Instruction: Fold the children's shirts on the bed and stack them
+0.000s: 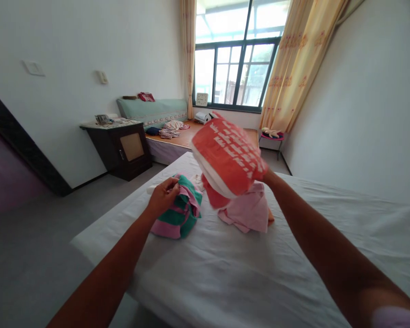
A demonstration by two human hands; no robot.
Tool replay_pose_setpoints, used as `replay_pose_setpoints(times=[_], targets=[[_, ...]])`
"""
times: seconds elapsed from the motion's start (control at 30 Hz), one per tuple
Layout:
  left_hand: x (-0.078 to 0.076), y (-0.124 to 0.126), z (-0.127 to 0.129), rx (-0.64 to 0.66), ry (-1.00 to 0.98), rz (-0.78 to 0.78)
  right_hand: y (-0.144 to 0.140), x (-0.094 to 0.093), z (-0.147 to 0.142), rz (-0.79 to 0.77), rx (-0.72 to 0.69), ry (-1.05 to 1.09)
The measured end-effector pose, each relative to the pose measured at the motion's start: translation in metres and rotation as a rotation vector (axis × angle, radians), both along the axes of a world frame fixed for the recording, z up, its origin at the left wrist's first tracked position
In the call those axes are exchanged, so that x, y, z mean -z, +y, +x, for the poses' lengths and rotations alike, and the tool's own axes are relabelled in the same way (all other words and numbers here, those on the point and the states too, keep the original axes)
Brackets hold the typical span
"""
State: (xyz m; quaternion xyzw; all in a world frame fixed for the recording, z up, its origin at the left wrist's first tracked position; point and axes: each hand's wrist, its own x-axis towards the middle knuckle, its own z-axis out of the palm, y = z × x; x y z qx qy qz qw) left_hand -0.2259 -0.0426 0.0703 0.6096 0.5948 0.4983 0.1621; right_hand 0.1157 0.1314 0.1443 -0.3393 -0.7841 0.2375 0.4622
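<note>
My left hand point(164, 196) pinches the upper edge of a green-and-pink striped garment point(179, 223), which rests bunched on the white-sheeted bed point(225, 278). Raised above the bed, a red garment point(227, 152) with white lettering and a white band hangs from my right hand point(265, 173). Its fingers are mostly hidden by the cloth, which is a little blurred. Beneath the red garment lies a crumpled pink garment point(248, 209), with a bit of orange cloth point(271, 217) at its right side. Some pale cloth point(197, 182) shows between the two heaps.
Beyond the bed stands a second, brown-topped bed point(187, 132) with folded clothes point(170, 133) on it. A dark cabinet point(123, 148) is at the left wall. Under the curtain point(287, 68) at the right is a small stool point(272, 136) with things on top.
</note>
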Motion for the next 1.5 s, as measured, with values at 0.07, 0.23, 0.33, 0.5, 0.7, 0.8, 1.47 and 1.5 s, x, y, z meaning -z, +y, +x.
replay_pose_setpoints(times=[0.07, 0.23, 0.33, 0.5, 0.7, 0.8, 1.47, 1.5], targets=[[0.005, -0.006, -0.027, -0.092, 0.098, 0.005, -0.005, 0.027, 0.023, -0.129, 0.078, -0.188], [0.021, -0.021, -0.073, -0.044, 0.065, -0.24, -0.032, 0.077, 0.057, -0.644, 0.225, -0.299], [0.027, -0.013, -0.05, 0.085, 0.032, -0.324, -0.047, 0.092, 0.025, -0.701, 0.064, -0.244], [0.028, 0.02, 0.024, 0.3, -0.283, -0.414, -0.049, 0.086, -0.064, -0.586, -0.232, -0.266], [-0.043, 0.043, 0.037, 0.303, -0.284, -0.056, -0.038, 0.008, -0.101, -0.335, -0.403, 0.244], [-0.097, 0.042, 0.024, 0.186, -0.014, 0.172, -0.032, -0.021, -0.091, -0.173, -0.428, 0.396], [-0.01, -0.013, -0.002, 0.299, 0.187, -0.168, -0.067, 0.05, -0.066, 0.234, -0.105, -0.522], [-0.01, -0.012, 0.003, 0.319, 0.239, -0.177, -0.073, 0.048, -0.07, 0.272, -0.105, -0.605]])
